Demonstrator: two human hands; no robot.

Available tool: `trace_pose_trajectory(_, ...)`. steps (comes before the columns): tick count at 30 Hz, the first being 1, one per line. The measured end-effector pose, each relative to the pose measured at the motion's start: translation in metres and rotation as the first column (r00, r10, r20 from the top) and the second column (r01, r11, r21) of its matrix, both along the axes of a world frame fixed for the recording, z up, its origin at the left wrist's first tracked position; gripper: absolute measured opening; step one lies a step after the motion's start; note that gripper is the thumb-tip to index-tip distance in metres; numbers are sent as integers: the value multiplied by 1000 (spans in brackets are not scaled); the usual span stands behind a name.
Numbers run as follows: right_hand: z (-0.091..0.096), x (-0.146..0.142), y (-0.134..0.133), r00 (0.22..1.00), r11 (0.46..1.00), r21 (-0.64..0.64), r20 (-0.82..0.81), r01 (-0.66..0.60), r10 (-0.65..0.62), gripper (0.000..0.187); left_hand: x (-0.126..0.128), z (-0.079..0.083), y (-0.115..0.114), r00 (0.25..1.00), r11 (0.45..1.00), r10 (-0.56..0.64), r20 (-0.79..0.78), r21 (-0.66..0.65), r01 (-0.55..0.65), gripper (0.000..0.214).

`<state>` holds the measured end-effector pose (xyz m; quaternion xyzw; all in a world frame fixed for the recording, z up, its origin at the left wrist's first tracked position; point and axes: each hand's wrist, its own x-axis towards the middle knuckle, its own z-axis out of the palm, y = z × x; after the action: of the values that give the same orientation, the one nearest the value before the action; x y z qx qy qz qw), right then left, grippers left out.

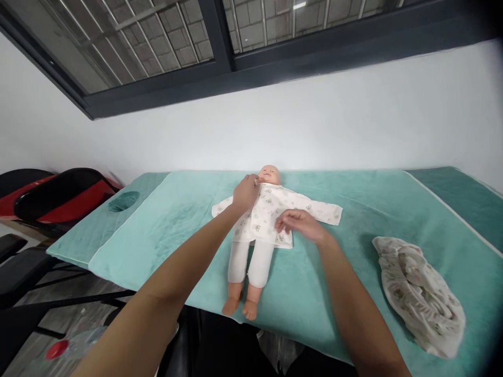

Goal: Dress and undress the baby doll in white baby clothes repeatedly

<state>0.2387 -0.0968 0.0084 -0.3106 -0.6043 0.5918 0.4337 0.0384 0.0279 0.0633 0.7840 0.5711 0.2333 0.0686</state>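
A baby doll (270, 175) lies on its back with its head toward the wall and its feet toward me. It wears a white long-sleeved baby shirt (269, 201) with small printed figures, and white trousers (261, 262). The feet are bare. My left hand (246, 192) is closed at the shirt's neckline, on the left of the chest; its fingertips are partly hidden. Over the shirt's lower right side is my right hand (301, 224), slightly blurred, fingers loosely bent and apart, with nothing visible in them. The right sleeve is stretched out sideways.
A teal-covered massage table (168, 251) with a face hole at its left end carries the doll. On its right lies a crumpled printed cloth (422, 296). Black and red chairs (74, 196) stand at the left. Behind are a white wall and a barred window (157, 42).
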Motion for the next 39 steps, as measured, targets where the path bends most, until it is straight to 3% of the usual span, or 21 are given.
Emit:
trace_pose_trajectory(1,-4,6,4,982,988,-9,106,157,-155,42,-10,-6,-2,1000,1000,14,27,2,-14,28)
trace_pose_trajectory(3,-13,13,13,845,919,40,381,391,-376,51,-33,-20,-10,990,997,68,123,-50,-62,28)
trace_pose_trajectory(5,-20,13,18,636,864,170,613,474,-469,51,-56,-37,-21,963,978,140,229,-181,-100,30)
trace_pose_trajectory(7,-25,7,20,511,853,285,702,438,-496,50,-73,-54,-31,935,956,147,322,-290,-51,38)
trace_pose_trajectory(9,-28,-3,20,554,859,316,663,401,-503,46,-80,-68,-37,878,936,108,466,-346,68,43)
trace_pose_trajectory(11,-32,-12,22,671,877,267,567,399,-478,42,-77,-78,-35,791,928,103,603,-344,141,41)
trace_pose_trajectory(14,-39,-16,28,789,875,161,380,458,-483,42,-58,-87,-22,729,956,140,670,-284,76,35)
trace_pose_trajectory(17,-45,-11,36,831,852,96,188,514,-523,51,-39,-92,-11,678,976,153,719,-217,11,32)
trace_pose_trajectory(19,-47,-5,40,812,825,76,145,561,-565,55,-35,-98,-7,644,982,152,750,-191,-10,28)
trace_pose_trajectory(21,-47,3,42,748,773,69,211,631,-630,50,-40,-104,-5,595,984,154,789,-177,-19,22)
trace_pose_trajectory(23,-45,11,42,628,693,139,328,707,-706,44,-50,-109,1,509,984,164,845,-176,-25,20)
trace_pose_trajectory(26,-44,18,43,423,596,360,454,718,-784,41,-63,-113,14,421,984,162,893,-178,-2,17)
trace_pose_trajectory(28,-46,23,45,318,563,463,505,685,-802,38,-68,-114,21,471,989,139,871,-145,-24,15)
trace_pose_trajectory(32,-51,36,51,206,511,491,547,706,-811,38,-73,-113,27,683,986,146,716,-50,-158,14)
trace_pose_trajectory(35,-52,49,55,234,501,398,554,768,-799,38,-85,-113,28,775,973,209,596,-45,-228,20)
trace_pose_trajectory(39,-47,50,48,292,533,328,562,780,-773,40,-109,-114,24,880,933,293,374,91,-349,40)
